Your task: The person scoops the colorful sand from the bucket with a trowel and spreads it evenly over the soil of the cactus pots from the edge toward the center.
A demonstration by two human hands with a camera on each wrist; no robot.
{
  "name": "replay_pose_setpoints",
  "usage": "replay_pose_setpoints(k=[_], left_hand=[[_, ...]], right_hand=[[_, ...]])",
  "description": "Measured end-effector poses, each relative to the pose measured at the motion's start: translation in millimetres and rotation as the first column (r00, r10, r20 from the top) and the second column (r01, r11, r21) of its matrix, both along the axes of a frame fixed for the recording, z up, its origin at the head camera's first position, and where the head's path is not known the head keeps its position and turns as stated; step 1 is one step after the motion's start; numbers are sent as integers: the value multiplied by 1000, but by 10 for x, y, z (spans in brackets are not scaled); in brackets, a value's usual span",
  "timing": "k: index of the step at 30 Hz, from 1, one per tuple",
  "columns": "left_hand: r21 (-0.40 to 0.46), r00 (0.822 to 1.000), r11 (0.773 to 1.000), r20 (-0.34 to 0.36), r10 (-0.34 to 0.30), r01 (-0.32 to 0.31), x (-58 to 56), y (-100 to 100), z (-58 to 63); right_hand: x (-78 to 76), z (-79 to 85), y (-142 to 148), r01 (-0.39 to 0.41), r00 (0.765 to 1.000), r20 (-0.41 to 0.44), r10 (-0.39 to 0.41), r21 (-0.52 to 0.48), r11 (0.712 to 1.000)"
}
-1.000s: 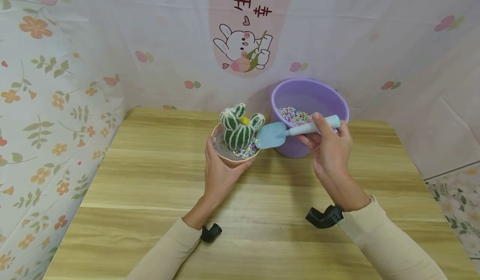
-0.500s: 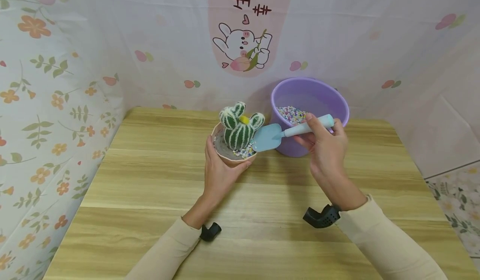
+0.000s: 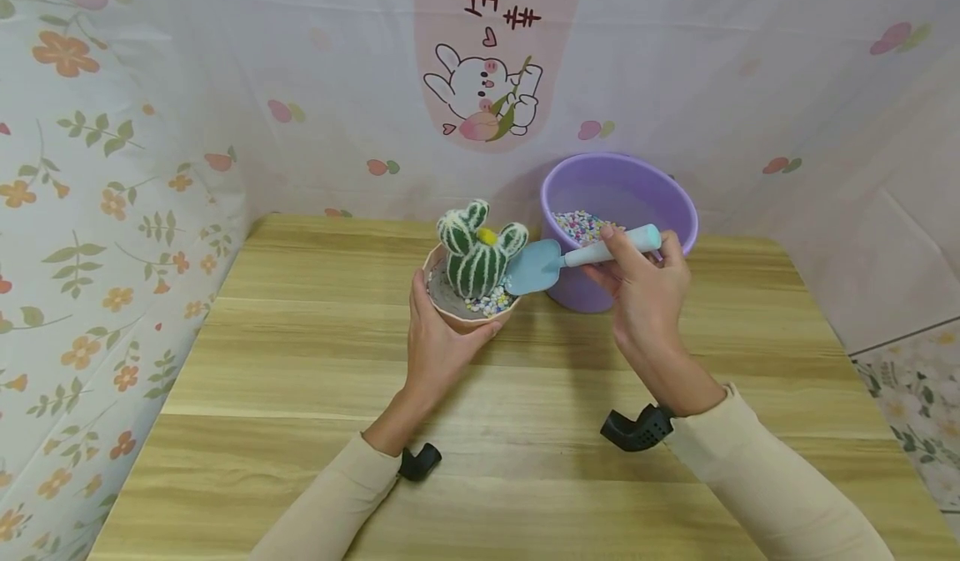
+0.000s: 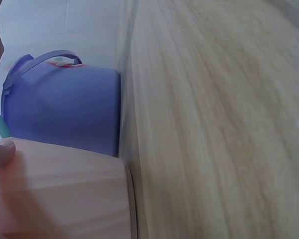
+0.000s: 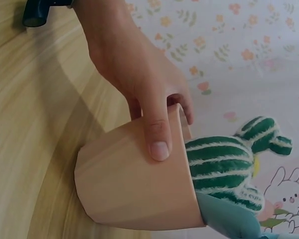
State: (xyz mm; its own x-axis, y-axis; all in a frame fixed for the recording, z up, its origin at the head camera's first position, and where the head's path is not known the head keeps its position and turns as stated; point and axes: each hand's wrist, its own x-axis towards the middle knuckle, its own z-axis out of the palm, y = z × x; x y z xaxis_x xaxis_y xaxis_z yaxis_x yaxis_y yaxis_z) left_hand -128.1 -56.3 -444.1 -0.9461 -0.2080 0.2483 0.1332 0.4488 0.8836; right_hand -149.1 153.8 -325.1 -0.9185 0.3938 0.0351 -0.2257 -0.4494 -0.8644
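At the pot's right rim, scoop [image 3: 534, 267] blade overlaps the edge, tip close beside the cactus [image 3: 477, 269]. Key relation: blade tip to the gap between cactus and rim. Scoop's long axis slants down-left in the head view, handle end upper right, blade lower left, so it points from the right hand [image 3: 648, 294] at the cactus's right side. Right hand grips the handle, thumb on top; pot [image 3: 465, 324] lies to its left, well apart from the fingers, bridged only by the scoop. Left hand [image 3: 442, 340] is the nearer one: it holds the pot from the near-left, thumb on the outer wall, fingers round the far-left side. Pot seems to stand on the table [image 3: 525, 461].

Beads [image 3: 489, 303] lie at the cactus's near-right foot, just under and beside the blade tip; grey fill [image 3: 447, 294] shows bare on the left side. No beads plainly visible on the blade. Whether blade touches rim or cactus: cannot tell. Purple bucket [image 3: 576, 290] stands right of the pot, handle crossing in front of it, more beads inside. Judgement: blade angle matters most, cactus being so close.
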Motion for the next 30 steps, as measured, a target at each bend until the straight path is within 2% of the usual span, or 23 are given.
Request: replay_pose_setpoints(k=[15, 30], left_hand=[[0, 997, 999, 61, -48, 48, -14, -48, 19], [-14, 994, 994, 43, -103, 104, -53, -120, 15]], right_hand=[[-13, 57, 10, 17, 1000, -26, -15, 45, 999], [-33, 130, -20, -3, 997, -75, 7, 43, 999]])
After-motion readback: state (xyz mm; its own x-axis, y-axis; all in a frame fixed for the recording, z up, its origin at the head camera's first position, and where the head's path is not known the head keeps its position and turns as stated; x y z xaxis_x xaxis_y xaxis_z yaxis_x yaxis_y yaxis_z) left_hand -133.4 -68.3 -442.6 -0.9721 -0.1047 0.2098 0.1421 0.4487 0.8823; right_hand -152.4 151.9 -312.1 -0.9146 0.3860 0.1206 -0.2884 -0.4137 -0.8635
